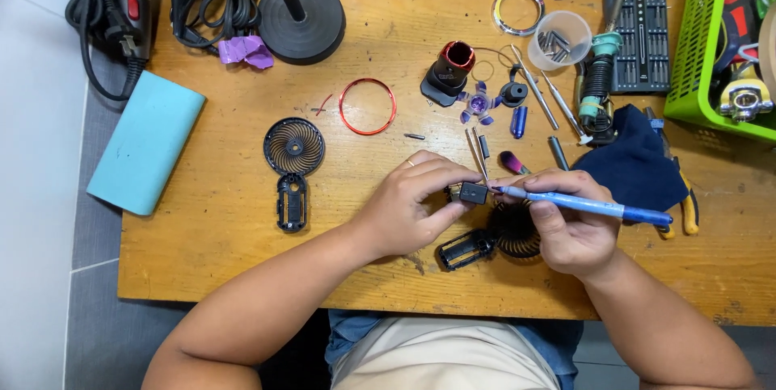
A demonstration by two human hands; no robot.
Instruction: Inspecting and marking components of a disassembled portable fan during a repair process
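Observation:
My left hand (pixel 412 208) pinches a small black part (pixel 471 193) between thumb and fingers above the wooden table (pixel 210 220). A blue pen-shaped tool (pixel 594 207) is gripped in my right hand (pixel 570 224), and its tip touches the right end of the small part. Just below the hands lies a black fan housing (pixel 489 243) with a round grille, partly hidden by my right hand. A second black grille shell (pixel 293 165) lies to the left, apart from both hands.
A red ring (pixel 367 106), a purple fan blade (pixel 480 105), a red-topped black motor part (pixel 449 72), a cup of screws (pixel 559 40), a bit set (pixel 643 33), a dark blue cloth (pixel 634 165), a green basket (pixel 711 42) and a light blue block (pixel 145 142) surround the hands.

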